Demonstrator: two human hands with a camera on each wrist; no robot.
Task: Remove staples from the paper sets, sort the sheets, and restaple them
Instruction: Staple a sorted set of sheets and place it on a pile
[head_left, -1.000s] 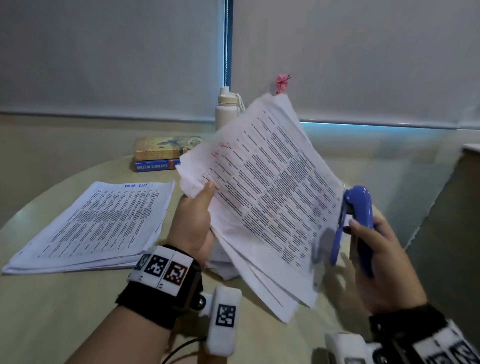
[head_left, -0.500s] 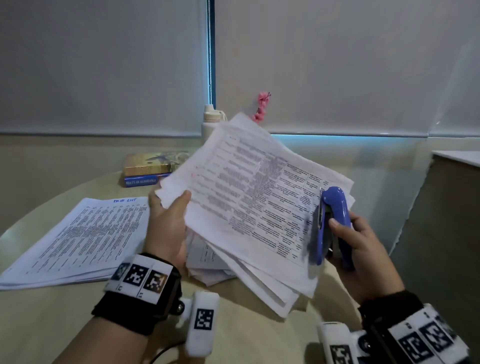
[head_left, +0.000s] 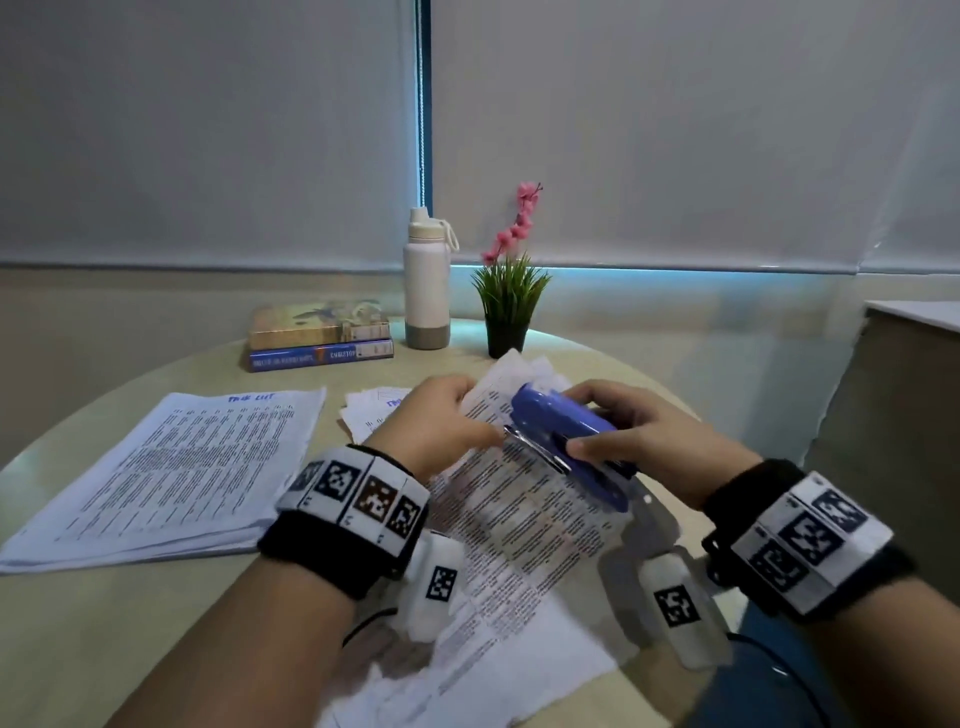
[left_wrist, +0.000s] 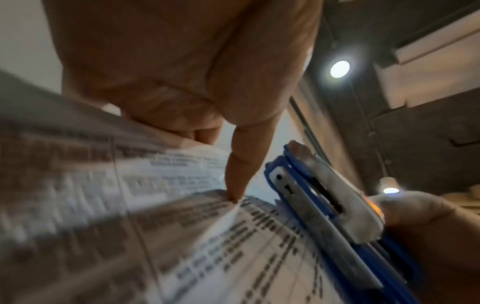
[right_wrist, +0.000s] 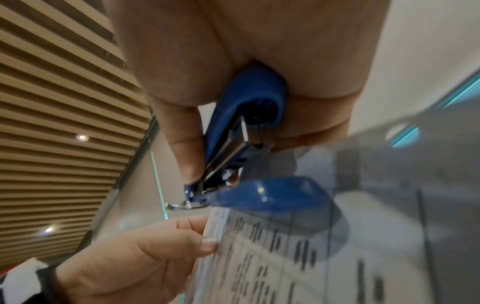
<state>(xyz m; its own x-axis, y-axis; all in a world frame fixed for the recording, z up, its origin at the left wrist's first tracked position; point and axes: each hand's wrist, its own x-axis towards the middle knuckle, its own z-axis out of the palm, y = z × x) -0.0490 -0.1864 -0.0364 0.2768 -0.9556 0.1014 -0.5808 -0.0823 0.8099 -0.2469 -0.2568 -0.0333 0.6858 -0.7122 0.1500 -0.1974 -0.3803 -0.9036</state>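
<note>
I hold a set of printed sheets (head_left: 519, 525) low over the table, its far end raised between my hands. My left hand (head_left: 467, 421) pinches the set's far left edge; in the left wrist view a fingertip (left_wrist: 237, 185) presses on the paper (left_wrist: 145, 205). My right hand (head_left: 582, 421) grips a blue stapler (head_left: 561, 431) lying across the set's far corner. The stapler (right_wrist: 246, 123) has that corner of the sheets (right_wrist: 298, 257) between its arms. Whether a staple is in the paper is hidden.
A thick stack of printed sheets (head_left: 171, 467) lies on the round table (head_left: 104, 649) at my left. Loose sheets (head_left: 371, 410) lie behind my left hand. At the back stand two books (head_left: 322, 332), a white bottle (head_left: 426, 280) and a potted plant (head_left: 509, 301).
The sheets came down from upright to nearly flat over the table. The stapler swung from the set's right edge to lie across its far corner, and my hands drew together.
</note>
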